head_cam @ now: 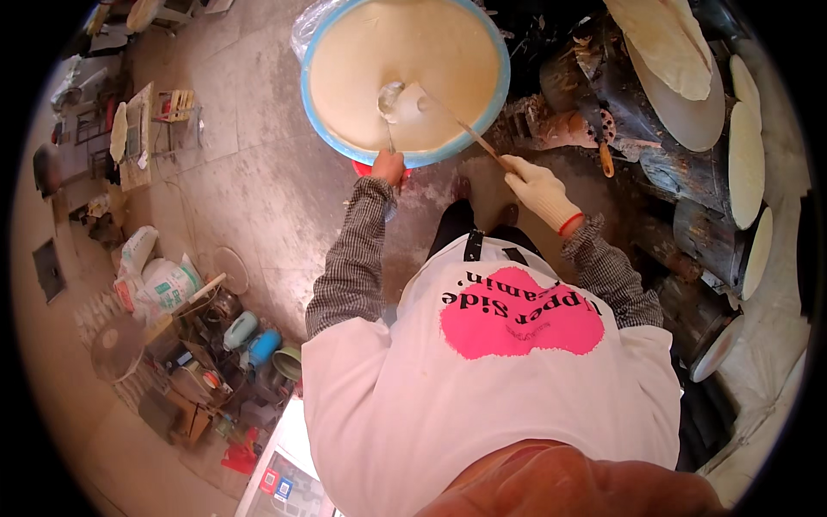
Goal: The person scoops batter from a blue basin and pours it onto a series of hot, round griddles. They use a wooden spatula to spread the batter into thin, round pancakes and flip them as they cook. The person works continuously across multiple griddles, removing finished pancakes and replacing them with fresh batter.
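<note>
Ahead of me stands a large round tub with a blue rim [309, 97], filled with smooth pale batter [446, 39]. My left hand [389, 168], bare, grips the thin handle of a metal ladle [389, 100] near the tub's near rim. The ladle's bowl is at the surface of the batter. In a white knit glove with a red cuff edge, my right hand [539, 190] holds a long wooden stick [475, 136]. Its far end reaches over the batter beside the ladle, and a pale, batter-coloured patch hides the tip's shape.
To the right, several round griddles [672, 119] sit on dark drum stoves; a pale flatbread [669, 45] lies across one. An orange-handled tool [606, 158] juts out there. Sacks [171, 284], a blue flask [263, 347] and a low table [137, 139] are at left.
</note>
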Demonstrator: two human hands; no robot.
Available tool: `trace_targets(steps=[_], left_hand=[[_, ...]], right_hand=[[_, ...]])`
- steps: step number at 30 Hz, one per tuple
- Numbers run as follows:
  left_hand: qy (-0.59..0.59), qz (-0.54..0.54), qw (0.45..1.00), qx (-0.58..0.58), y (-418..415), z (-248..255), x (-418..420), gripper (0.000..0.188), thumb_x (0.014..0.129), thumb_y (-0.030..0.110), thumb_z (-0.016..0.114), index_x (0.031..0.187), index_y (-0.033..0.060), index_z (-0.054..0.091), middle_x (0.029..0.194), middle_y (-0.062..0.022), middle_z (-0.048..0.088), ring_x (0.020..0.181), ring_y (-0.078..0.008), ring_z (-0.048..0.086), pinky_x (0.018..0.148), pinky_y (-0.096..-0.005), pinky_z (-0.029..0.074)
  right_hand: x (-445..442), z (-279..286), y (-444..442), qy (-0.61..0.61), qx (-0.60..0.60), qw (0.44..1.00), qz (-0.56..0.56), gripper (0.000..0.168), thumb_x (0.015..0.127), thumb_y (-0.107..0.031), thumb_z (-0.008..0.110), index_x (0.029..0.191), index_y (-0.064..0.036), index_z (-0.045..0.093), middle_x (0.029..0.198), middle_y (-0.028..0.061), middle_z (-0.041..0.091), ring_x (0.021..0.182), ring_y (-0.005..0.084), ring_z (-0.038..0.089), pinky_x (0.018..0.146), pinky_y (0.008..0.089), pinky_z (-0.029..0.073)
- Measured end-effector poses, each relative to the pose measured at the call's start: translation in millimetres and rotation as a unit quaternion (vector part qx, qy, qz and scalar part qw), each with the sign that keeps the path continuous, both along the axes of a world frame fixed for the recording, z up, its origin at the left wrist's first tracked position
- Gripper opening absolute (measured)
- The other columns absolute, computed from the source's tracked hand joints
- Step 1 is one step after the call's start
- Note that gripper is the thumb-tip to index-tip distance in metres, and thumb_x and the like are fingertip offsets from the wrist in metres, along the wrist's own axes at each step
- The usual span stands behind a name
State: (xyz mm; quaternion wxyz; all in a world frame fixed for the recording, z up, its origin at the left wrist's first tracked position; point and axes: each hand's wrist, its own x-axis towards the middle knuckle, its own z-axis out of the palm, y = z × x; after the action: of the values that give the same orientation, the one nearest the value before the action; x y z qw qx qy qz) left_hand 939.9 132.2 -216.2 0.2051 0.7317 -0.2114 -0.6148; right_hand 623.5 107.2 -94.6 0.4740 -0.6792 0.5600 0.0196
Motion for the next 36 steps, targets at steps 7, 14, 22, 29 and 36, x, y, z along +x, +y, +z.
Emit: trace_targets(steps=[7, 14, 22, 29, 36], left_hand=[[0.326, 0.23, 0.915, 0.066, -16.8, 16.8, -22.4, 0.011, 0.097, 0.012, 0.045, 0.093, 0.0012, 0.046, 0.065, 0.0011, 0.042, 0.047, -0.0077, 0.041, 0.037, -0.0243, 0.038], [0.696, 0.338, 0.629, 0.074, -10.9, 87.6, -8.7, 0.018, 0.105, 0.011, 0.033, 0.1, -0.0035, 0.043, 0.064, 0.0016, 0.037, 0.046, -0.0069, 0.035, 0.038, -0.0215, 0.035], [0.719, 0.216, 0.652, -0.103, 21.7, 244.9, 6.0, 0.021, 0.107, 0.014, 0.03, 0.094, 0.0019, 0.041, 0.067, 0.0003, 0.036, 0.045, -0.0065, 0.038, 0.037, -0.0203, 0.035], [0.305, 0.078, 0.876, -0.366, 40.1, 350.9, 25.7, 0.023, 0.106, 0.021, 0.037, 0.115, 0.003, 0.048, 0.062, 0.004, 0.035, 0.034, -0.0026, 0.027, 0.027, -0.0183, 0.025], [0.533, 0.143, 0.748, -0.369, 24.1, 334.9, 77.7, 0.029, 0.106, 0.019, 0.036, 0.121, -0.0026, 0.048, 0.066, 0.0015, 0.037, 0.037, -0.0042, 0.034, 0.028, -0.0184, 0.031]], right_hand=[[0.7, -6.7, 11.2, 0.032, -0.062, 0.997, 0.012, 0.038, 0.093, -0.031, 0.052, 0.128, -0.019, 0.056, 0.109, 0.0162, 0.067, 0.103, 0.0361, 0.063, 0.085, 0.045, 0.051], [-5.4, 30.8, 21.5, 0.022, -0.119, 0.985, 0.119, 0.037, 0.094, -0.026, 0.05, 0.128, -0.014, 0.056, 0.107, 0.0156, 0.068, 0.1, 0.0355, 0.064, 0.082, 0.0448, 0.052], [-19.9, 143.8, 4.8, -0.114, -0.249, 0.956, 0.103, 0.036, 0.093, -0.015, 0.055, 0.128, -0.008, 0.057, 0.113, 0.0165, 0.066, 0.102, 0.0322, 0.065, 0.086, 0.0362, 0.052], [-39.1, 213.3, -13.0, -0.219, -0.303, 0.928, 0.006, 0.042, 0.09, -0.003, 0.061, 0.132, -0.003, 0.057, 0.117, 0.011, 0.068, 0.098, 0.0144, 0.066, 0.087, 0.0253, 0.049], [31.2, 205.3, -27.6, -0.302, -0.42, 0.856, 0.024, 0.041, 0.086, 0.0, 0.065, 0.127, -0.002, 0.06, 0.098, 0.0145, 0.064, 0.082, 0.0217, 0.062, 0.077, 0.0293, 0.05]])
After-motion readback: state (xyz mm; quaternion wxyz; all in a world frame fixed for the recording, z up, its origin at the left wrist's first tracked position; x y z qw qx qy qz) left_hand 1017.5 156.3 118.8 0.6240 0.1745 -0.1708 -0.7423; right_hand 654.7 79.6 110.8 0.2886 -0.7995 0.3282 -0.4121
